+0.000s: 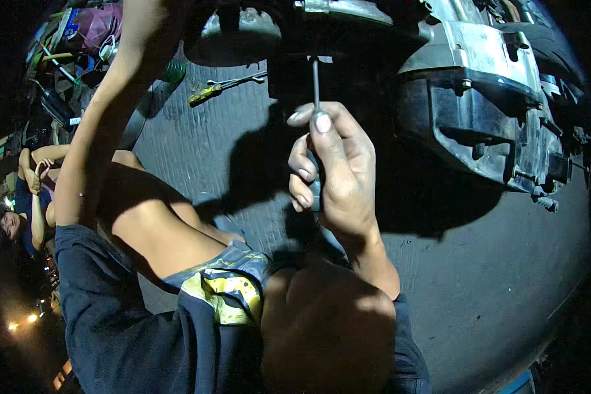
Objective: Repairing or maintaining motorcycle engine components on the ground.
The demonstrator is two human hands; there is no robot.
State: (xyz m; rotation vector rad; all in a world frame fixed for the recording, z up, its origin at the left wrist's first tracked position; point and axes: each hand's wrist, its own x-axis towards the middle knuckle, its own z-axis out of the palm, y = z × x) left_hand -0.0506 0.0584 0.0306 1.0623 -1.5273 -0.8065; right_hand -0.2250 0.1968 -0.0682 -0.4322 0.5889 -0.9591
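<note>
My right hand (pixel 341 157) is closed around the handle of a screwdriver (pixel 316 85), thumb lying along its upper end. The thin metal shaft points up, its tip at the dark underside of a vehicle part (pixel 348 39); whether it sits in a screw I cannot tell. My left forearm (pixel 105 105) reaches up past the top edge, so that hand is out of view. Right of the screwdriver hangs a black and silver engine casing (pixel 479 111) with bolts along its rim. A round metal part (pixel 241 26) is at the top, left of the shaft.
A yellow-handled screwdriver (pixel 205 95) and a wrench (pixel 243 80) lie on the grey floor (pixel 177 125). Clutter with a purple bag (pixel 98 26) fills the upper left. Another person (pixel 29 210) is at the far left. A tyre (pixel 545 49) shows at upper right.
</note>
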